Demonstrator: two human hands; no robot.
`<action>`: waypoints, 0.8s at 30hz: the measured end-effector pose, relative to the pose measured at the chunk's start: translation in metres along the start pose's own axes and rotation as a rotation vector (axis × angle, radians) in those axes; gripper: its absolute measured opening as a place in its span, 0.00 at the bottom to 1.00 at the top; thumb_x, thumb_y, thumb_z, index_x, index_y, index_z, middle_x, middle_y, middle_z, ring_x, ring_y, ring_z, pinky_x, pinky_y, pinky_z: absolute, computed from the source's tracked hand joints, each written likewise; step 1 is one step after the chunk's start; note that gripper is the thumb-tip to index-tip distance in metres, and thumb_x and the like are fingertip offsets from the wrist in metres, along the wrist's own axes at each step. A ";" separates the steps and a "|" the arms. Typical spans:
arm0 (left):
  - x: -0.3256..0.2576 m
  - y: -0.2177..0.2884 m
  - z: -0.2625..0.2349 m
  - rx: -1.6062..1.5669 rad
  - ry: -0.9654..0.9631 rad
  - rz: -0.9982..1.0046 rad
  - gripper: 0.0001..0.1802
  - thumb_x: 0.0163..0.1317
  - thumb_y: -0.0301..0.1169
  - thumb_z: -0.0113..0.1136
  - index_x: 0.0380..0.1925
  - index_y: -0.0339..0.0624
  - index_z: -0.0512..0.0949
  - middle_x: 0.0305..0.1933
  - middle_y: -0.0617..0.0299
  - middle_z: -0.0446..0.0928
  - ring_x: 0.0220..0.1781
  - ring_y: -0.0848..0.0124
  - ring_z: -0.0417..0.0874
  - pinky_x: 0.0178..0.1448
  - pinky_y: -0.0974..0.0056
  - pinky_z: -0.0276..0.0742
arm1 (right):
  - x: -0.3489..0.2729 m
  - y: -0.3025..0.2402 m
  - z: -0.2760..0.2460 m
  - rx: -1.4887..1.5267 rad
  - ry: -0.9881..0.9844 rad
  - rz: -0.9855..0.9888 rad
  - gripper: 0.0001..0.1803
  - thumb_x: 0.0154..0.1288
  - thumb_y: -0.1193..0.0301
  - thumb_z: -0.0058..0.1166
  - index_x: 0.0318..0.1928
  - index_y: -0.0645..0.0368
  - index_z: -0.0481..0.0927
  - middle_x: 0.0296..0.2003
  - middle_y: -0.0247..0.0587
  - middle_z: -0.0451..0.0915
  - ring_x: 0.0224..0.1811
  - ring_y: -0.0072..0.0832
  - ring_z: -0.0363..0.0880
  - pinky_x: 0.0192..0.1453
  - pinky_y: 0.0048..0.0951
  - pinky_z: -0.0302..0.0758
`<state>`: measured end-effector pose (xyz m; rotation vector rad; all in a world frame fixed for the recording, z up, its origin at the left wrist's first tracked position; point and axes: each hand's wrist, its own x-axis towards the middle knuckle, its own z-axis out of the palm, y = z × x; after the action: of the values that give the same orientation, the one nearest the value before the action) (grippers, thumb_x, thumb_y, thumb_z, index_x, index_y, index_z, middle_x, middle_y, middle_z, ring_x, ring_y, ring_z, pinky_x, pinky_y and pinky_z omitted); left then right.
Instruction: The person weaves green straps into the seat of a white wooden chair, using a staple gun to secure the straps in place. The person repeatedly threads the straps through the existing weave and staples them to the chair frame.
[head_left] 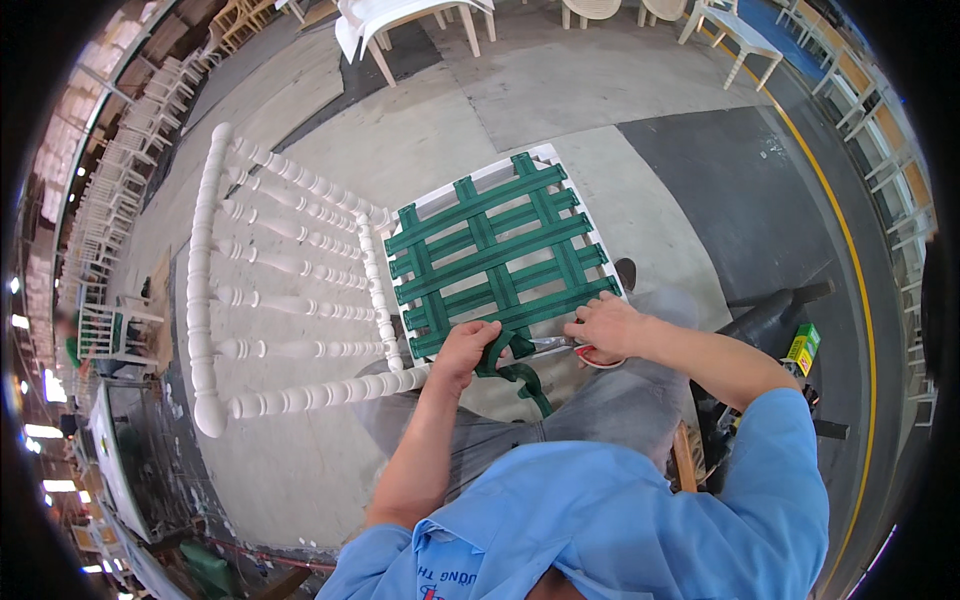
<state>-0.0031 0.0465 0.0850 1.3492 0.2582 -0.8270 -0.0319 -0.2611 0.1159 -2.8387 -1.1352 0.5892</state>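
A white chair frame (205, 300) with turned spindles lies across my lap, its back to the left. Dark green webbing (490, 258) is woven in a lattice over its seat. My left hand (466, 352) pinches a loose green webbing strap (530, 384) at the near edge of the seat; the strap's tail hangs over my lap. In my right hand (612, 328), at the near right corner, is a pair of scissors (548, 344) with red on the handles. The blades point left toward the strap. Whether they touch it I cannot tell.
A green and yellow box (803, 348) sits among dark items at my right. White furniture (410, 18) stands at the far side, and rows of white chairs (120, 190) line the left. Another person (75, 345) is at the far left. A yellow line (850, 240) runs along the floor at right.
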 end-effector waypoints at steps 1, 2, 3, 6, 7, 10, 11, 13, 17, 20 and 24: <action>-0.001 -0.001 0.001 -0.013 0.003 -0.001 0.16 0.79 0.40 0.62 0.38 0.38 0.84 0.30 0.59 0.86 0.26 0.73 0.83 0.31 0.68 0.79 | 0.004 -0.001 0.005 0.001 -0.007 -0.015 0.28 0.63 0.45 0.67 0.58 0.44 0.81 0.49 0.42 0.84 0.53 0.43 0.85 0.60 0.48 0.72; -0.002 -0.001 0.002 -0.017 0.001 -0.005 0.16 0.79 0.39 0.62 0.38 0.38 0.84 0.30 0.59 0.86 0.26 0.73 0.83 0.31 0.68 0.79 | 0.008 -0.003 0.010 0.002 -0.015 -0.029 0.27 0.64 0.46 0.67 0.58 0.43 0.81 0.49 0.42 0.84 0.54 0.42 0.85 0.61 0.47 0.71; -0.003 -0.002 0.002 -0.019 0.001 -0.008 0.16 0.79 0.39 0.62 0.38 0.37 0.84 0.30 0.59 0.86 0.26 0.73 0.83 0.31 0.68 0.79 | 0.011 -0.003 0.015 0.003 0.002 -0.047 0.26 0.65 0.47 0.66 0.58 0.42 0.81 0.49 0.42 0.84 0.54 0.42 0.85 0.60 0.47 0.71; -0.006 -0.002 0.004 -0.026 0.007 -0.016 0.15 0.79 0.39 0.62 0.39 0.37 0.84 0.30 0.59 0.86 0.26 0.73 0.83 0.31 0.68 0.79 | 0.019 -0.002 0.026 -0.003 0.032 -0.091 0.22 0.67 0.51 0.64 0.58 0.40 0.82 0.49 0.41 0.84 0.54 0.41 0.85 0.59 0.46 0.71; -0.006 -0.002 0.005 -0.027 0.006 -0.019 0.15 0.79 0.39 0.62 0.40 0.37 0.84 0.30 0.58 0.86 0.26 0.73 0.83 0.31 0.68 0.79 | 0.020 0.001 0.029 -0.012 0.029 -0.102 0.21 0.67 0.52 0.64 0.58 0.40 0.82 0.48 0.41 0.84 0.54 0.41 0.85 0.59 0.46 0.71; -0.010 0.000 0.008 -0.012 0.031 -0.024 0.14 0.79 0.38 0.61 0.40 0.37 0.83 0.31 0.57 0.87 0.26 0.73 0.83 0.31 0.68 0.80 | 0.021 0.007 0.034 -0.026 0.012 -0.109 0.20 0.68 0.54 0.63 0.58 0.40 0.82 0.47 0.39 0.84 0.53 0.39 0.86 0.58 0.45 0.70; -0.011 0.000 0.009 -0.016 0.013 -0.027 0.14 0.80 0.38 0.61 0.40 0.38 0.83 0.32 0.57 0.87 0.27 0.73 0.84 0.31 0.68 0.80 | 0.021 0.008 0.035 -0.029 0.004 -0.106 0.19 0.68 0.55 0.63 0.57 0.40 0.82 0.46 0.39 0.84 0.53 0.38 0.86 0.58 0.45 0.70; -0.019 -0.005 0.002 -0.030 0.007 -0.031 0.14 0.80 0.38 0.60 0.41 0.38 0.82 0.33 0.56 0.88 0.29 0.73 0.84 0.31 0.68 0.80 | 0.030 -0.003 0.028 -0.014 0.080 -0.168 0.19 0.69 0.53 0.63 0.57 0.41 0.82 0.45 0.39 0.84 0.52 0.38 0.86 0.57 0.45 0.70; -0.022 -0.009 0.006 -0.038 -0.069 -0.002 0.12 0.80 0.37 0.59 0.44 0.37 0.81 0.37 0.55 0.88 0.32 0.72 0.86 0.30 0.68 0.81 | 0.035 -0.005 0.033 0.030 0.006 -0.088 0.24 0.67 0.47 0.65 0.57 0.41 0.81 0.43 0.42 0.85 0.50 0.41 0.86 0.54 0.47 0.73; -0.035 -0.016 0.004 -0.087 0.017 0.026 0.11 0.80 0.35 0.59 0.49 0.37 0.80 0.40 0.54 0.89 0.33 0.71 0.86 0.31 0.66 0.82 | 0.015 -0.005 0.026 0.130 0.150 0.000 0.27 0.65 0.43 0.66 0.56 0.43 0.82 0.41 0.45 0.85 0.46 0.44 0.87 0.50 0.48 0.76; -0.056 -0.026 -0.015 -0.180 0.170 0.061 0.14 0.80 0.28 0.55 0.61 0.37 0.76 0.51 0.52 0.86 0.39 0.68 0.85 0.37 0.61 0.86 | -0.044 -0.009 -0.005 0.447 0.505 0.374 0.28 0.66 0.50 0.69 0.60 0.48 0.81 0.46 0.51 0.87 0.49 0.49 0.88 0.54 0.47 0.82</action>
<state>-0.0552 0.0817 0.0958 1.2525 0.4128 -0.6238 -0.0649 -0.2838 0.1372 -2.5763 -0.3421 0.0883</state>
